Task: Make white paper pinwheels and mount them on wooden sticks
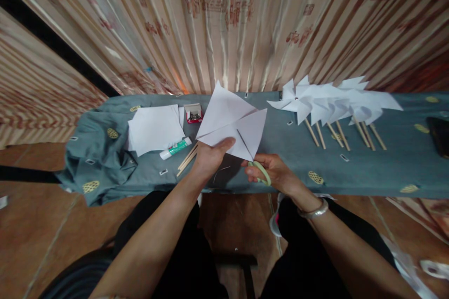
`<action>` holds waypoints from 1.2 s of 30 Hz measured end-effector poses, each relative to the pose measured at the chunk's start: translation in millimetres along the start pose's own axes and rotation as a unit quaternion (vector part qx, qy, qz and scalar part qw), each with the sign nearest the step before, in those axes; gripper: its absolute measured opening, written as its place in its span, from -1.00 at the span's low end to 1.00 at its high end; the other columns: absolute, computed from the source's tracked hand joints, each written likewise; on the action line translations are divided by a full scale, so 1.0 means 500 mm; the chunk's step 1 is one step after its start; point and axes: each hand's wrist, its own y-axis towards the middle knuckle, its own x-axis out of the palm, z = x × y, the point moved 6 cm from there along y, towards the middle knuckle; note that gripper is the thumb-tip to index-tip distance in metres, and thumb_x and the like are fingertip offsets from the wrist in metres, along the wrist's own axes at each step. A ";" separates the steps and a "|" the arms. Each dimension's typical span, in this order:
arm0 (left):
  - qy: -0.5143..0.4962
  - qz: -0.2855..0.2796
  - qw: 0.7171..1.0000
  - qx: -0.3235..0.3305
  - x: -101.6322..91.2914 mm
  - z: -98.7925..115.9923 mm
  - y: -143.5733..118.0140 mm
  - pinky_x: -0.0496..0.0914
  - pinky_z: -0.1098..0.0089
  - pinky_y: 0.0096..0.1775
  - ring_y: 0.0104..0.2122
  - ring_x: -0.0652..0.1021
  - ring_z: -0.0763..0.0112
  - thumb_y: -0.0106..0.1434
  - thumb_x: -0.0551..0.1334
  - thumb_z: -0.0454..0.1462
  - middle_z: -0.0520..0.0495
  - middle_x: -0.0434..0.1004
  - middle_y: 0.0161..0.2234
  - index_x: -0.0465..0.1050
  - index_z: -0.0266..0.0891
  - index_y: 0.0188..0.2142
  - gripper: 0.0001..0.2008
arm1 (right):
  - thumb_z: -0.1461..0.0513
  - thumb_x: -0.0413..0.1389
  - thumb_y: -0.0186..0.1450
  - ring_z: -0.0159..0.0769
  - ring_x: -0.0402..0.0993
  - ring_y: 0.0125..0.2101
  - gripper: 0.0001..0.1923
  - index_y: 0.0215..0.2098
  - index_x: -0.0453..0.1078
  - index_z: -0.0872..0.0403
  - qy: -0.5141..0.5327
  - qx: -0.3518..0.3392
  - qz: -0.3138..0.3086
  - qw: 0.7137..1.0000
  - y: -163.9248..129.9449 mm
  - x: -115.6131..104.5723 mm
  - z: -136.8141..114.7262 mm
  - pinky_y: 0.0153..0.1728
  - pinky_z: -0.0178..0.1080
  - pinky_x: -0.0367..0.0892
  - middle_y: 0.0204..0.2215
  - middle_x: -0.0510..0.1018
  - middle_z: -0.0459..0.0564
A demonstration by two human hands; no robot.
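My left hand (pixel 212 153) grips a white square of paper (pixel 226 107) by its near edge, thumb on top. Slits run inward from the paper's corners. My right hand (pixel 270 170) is closed around the pale green handles of a pair of scissors (pixel 262 173), whose blades meet the paper's near right corner. To the left lie a stack of white paper sheets (pixel 156 126), a green and white glue stick (pixel 175 148) and a small red box of metal pins (pixel 194 114). A few thin wooden sticks (pixel 187 159) lie beside my left wrist.
A row of white paper pinwheels (pixel 326 100) on wooden sticks lies on the right of the narrow table, covered with a grey-green cloth (pixel 379 168). A dark object (pixel 439 135) sits at the far right. Pleated curtains (pixel 228 32) hang directly behind.
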 end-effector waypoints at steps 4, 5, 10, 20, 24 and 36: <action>-0.002 0.001 1.000 0.002 0.000 -0.004 0.001 0.45 0.12 -0.01 -0.17 0.60 0.13 -0.06 0.39 -0.28 -0.14 0.65 -0.25 0.47 -0.25 -0.09 -0.53 | -0.05 0.44 -0.14 -0.47 0.37 -0.60 -0.50 -0.41 0.49 0.12 0.002 -0.001 0.000 1.000 -0.001 0.001 -0.001 -0.54 -0.36 0.27 -0.63 0.48 -0.16; -0.002 0.000 1.000 0.003 0.000 -0.004 0.001 0.45 0.12 -0.01 -0.16 0.60 0.12 -0.05 0.39 -0.28 -0.15 0.65 -0.25 0.47 -0.25 -0.09 -0.53 | -0.05 0.44 -0.14 -0.46 0.37 -0.60 -0.50 -0.41 0.49 0.11 0.000 -0.003 0.002 1.000 -0.001 0.001 -0.001 -0.54 -0.36 0.27 -0.63 0.48 -0.16; 0.000 -0.002 1.000 0.003 0.000 -0.004 0.000 0.46 0.12 -0.01 -0.17 0.60 0.12 -0.05 0.39 -0.27 -0.15 0.65 -0.26 0.46 -0.26 -0.06 -0.50 | -0.08 0.43 -0.15 -0.46 0.34 -0.64 -0.49 -0.45 0.50 0.12 -0.013 -0.012 0.013 1.000 -0.001 0.000 -0.005 -0.59 -0.35 0.24 -0.67 0.46 -0.16; -0.007 0.002 1.000 -0.016 0.002 0.007 -0.004 0.48 0.11 -0.04 -0.20 0.60 0.13 -0.08 0.41 -0.27 -0.14 0.65 -0.27 0.46 -0.26 -0.10 -0.51 | -0.09 0.42 -0.10 -0.47 0.32 -0.65 -0.51 -0.47 0.50 0.12 -0.020 -0.023 0.006 1.000 0.003 0.000 -0.001 -0.60 -0.35 0.20 -0.69 0.47 -0.14; -0.008 0.005 1.000 -0.018 0.002 0.003 -0.001 0.48 0.15 -0.06 -0.21 0.60 0.15 -0.09 0.40 -0.27 -0.15 0.65 -0.24 0.46 -0.27 -0.11 -0.51 | -0.09 0.42 -0.11 -0.46 0.35 -0.64 -0.51 -0.44 0.50 0.12 -0.009 -0.020 0.003 1.000 0.002 0.000 0.001 -0.58 -0.35 0.22 -0.66 0.50 -0.14; -0.012 -0.016 1.000 -0.009 0.012 -0.003 -0.003 0.47 0.19 -0.08 -0.21 0.58 0.17 -0.08 0.37 -0.25 -0.13 0.64 -0.26 0.48 -0.23 -0.27 -0.68 | -0.10 0.39 -0.09 -0.45 0.32 -0.65 -0.52 -0.46 0.49 0.11 -0.018 -0.028 0.003 0.999 -0.001 -0.004 -0.005 -0.60 -0.35 0.20 -0.66 0.50 -0.12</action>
